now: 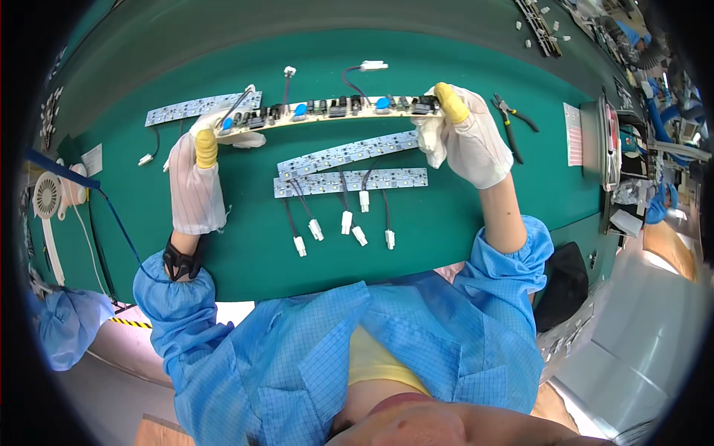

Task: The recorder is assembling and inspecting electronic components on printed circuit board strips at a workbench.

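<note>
Left hand (pixel 196 178) and right hand (pixel 478 141) pinch opposite ends of a circuit strip (pixel 320 111), raised between them, its white-plugged leads (pixel 374 65) seemingly already attached; two pale strips (pixel 405 178) lie below the grip, a far strip (pixel 177 112) beyond the left hand.

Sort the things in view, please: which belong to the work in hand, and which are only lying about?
Likely in the work:
held circuit board, left hand, right hand
two pale boards nearer the body
pale board beyond the left hand

Apparently just lying about:
pliers, untouched
white fan
red-marked sheet
</note>
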